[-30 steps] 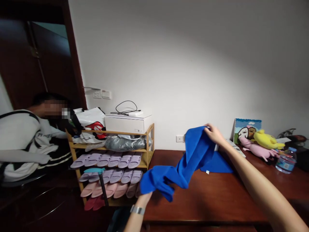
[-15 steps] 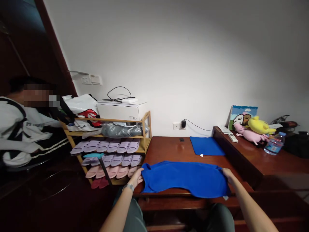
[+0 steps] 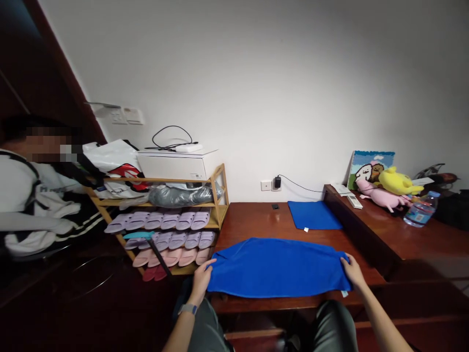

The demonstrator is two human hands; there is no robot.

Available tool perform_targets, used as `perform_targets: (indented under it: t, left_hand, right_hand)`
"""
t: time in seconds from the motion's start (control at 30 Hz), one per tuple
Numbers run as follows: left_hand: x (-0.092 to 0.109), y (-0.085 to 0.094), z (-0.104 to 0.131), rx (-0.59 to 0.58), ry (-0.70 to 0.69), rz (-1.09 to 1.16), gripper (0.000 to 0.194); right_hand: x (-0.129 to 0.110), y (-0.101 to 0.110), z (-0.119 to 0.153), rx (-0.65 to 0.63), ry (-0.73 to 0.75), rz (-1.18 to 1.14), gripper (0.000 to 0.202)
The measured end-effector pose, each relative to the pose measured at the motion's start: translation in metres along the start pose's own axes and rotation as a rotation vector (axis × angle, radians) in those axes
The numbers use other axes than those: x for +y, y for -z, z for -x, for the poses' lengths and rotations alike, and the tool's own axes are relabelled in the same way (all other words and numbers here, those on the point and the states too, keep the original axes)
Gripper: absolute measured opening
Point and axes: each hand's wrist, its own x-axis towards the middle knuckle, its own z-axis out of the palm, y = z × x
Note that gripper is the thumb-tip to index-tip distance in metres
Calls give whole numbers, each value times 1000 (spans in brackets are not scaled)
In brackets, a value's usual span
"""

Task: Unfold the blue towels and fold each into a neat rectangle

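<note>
A blue towel (image 3: 278, 269) is stretched out sideways over the front of the brown wooden table (image 3: 249, 222). My left hand (image 3: 202, 281) pinches its left end, and my right hand (image 3: 352, 272) pinches its right end. The front edge of the towel hangs near the table's front edge, with a small white tag at its lower right corner. Behind it, a second blue towel (image 3: 314, 215) lies flat as a folded rectangle with its own white tag, untouched by either hand.
On the left stands a wooden rack (image 3: 220, 195) with purple and pink slippers (image 3: 178, 239), a white box (image 3: 172, 165) and bags. A person (image 3: 40, 195) sits beyond it. On the raised right surface are plush toys (image 3: 384, 193) and a water bottle (image 3: 421, 210).
The held towel has been pulled straighter: its wavy front edge is now nearly even. My hands have moved slightly apart, the left one outward and a little lower. The view has shifted slightly.
</note>
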Motion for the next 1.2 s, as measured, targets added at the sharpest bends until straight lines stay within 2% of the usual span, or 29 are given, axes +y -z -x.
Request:
perform_targets:
  t: [0.1, 0.2, 0.3, 0.4, 0.5, 0.6, 0.73, 0.87, 1.0, 1.1, 1.2]
  left_hand:
    - [-6, 15, 0, -11, 3, -77, 38]
    - [-11, 25, 9, -26, -11, -161, 34]
    - [-9, 24, 19, -8, -113, -311, 37]
    - [2, 10, 23, -71, -311, -580, 37]
    - [11, -9, 23, -177, -411, -711, 41]
    - [13, -23, 21, -162, -432, -735, 50]
    - [10, -26, 15, -150, -444, -745, 58]
    - [14, -26, -1, -190, -411, -807, 61]
    - [22, -31, -33, -223, -266, -794, 63]
    - [26, -35, -60, -205, -188, -765, 62]
    - [29, -39, -75, -180, -160, -776, 64]
  right_hand:
    - [18, 3, -6, -49, -75, 20, 49]
    - [40, 4, 3, -87, -144, 97, 49]
    - [47, -2, 17, -46, -81, 235, 54]
    - [26, -20, 26, -48, 118, 345, 57]
    - [-8, -47, 31, -184, 282, 334, 60]
    - [-28, -74, 36, -285, 293, 380, 63]
    - [-24, -94, 36, -282, 278, 505, 65]
    - [-14, -98, 22, -336, 286, 579, 72]
    - [-11, -100, 7, -368, 284, 625, 73]
    - [-11, -104, -1, -381, 276, 652, 73]
    - [-9, -109, -6, -377, 281, 678, 71]
